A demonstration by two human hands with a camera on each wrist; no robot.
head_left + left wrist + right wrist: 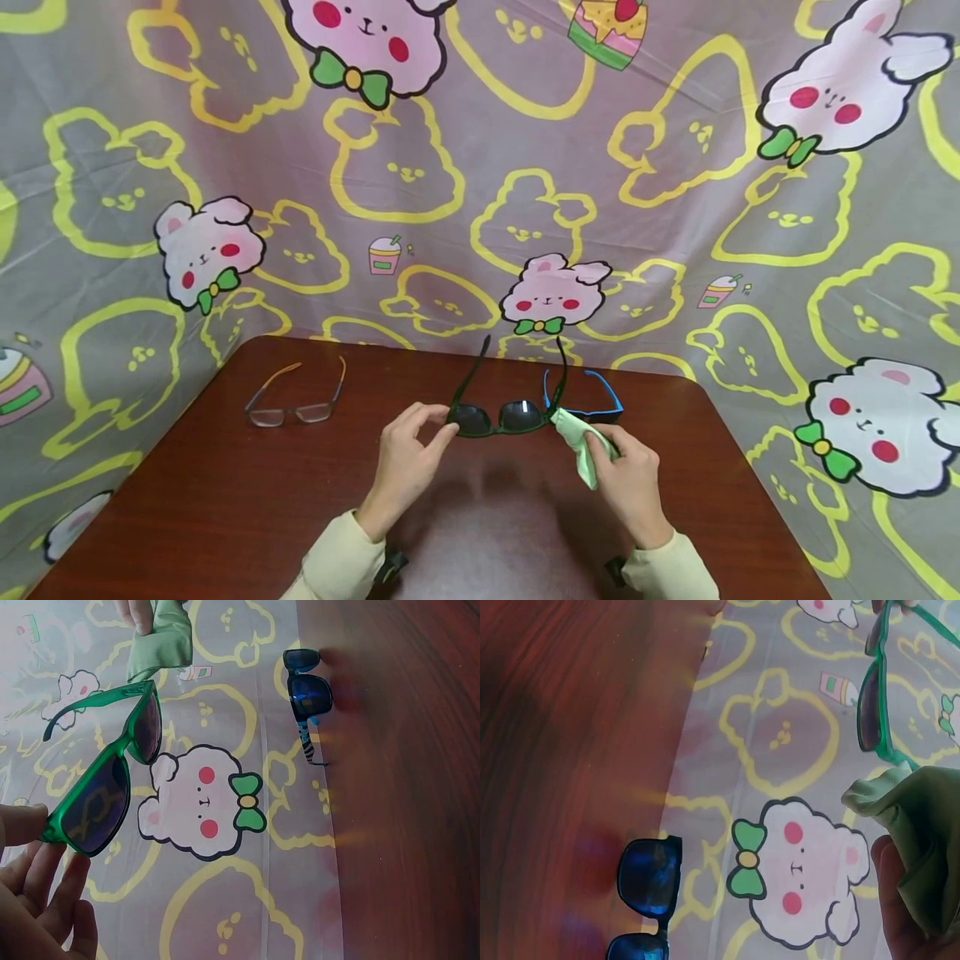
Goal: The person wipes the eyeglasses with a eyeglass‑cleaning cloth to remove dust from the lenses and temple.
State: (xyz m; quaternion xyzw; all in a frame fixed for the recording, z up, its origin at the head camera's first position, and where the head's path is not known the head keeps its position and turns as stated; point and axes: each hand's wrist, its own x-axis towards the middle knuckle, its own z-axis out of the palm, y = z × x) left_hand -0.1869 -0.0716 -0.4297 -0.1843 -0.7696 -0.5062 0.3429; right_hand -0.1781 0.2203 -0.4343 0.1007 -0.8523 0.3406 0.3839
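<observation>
Farthest left, clear glasses [313, 413] with their temples open rest on the dark red-brown table [187, 500], at nine o'clock from the green sunglasses [519, 415]; only the head view shows them. Next comes the left hand [408, 450], at about eight o'clock from the sunglasses, pinching the near left corner of their frame between thumb and fingers. The left wrist view makes that grip plainer, the thumb on one side and fingertips on the other.

The green sunglasses are held up off the table between both hands. From the head they look nearly black, with both temples pointing towards twelve o'clock; the left wrist view brings out a bright, see-through green frame.

At the frame's right end, about three o'clock, a pale green cloth [581, 437] touches the corner. The right hand [633, 475], towards four o'clock, pinches this cloth between thumb and fingers; in the right wrist view its folds cover much of the hand.

Beyond that hand, between two and three o'clock, blue sunglasses [600, 412] lie on the table. The head view gives their blue temples, the left wrist view a striped side on one temple, and the right wrist view bluish reflections on the lenses, cut by the lower border.
</observation>
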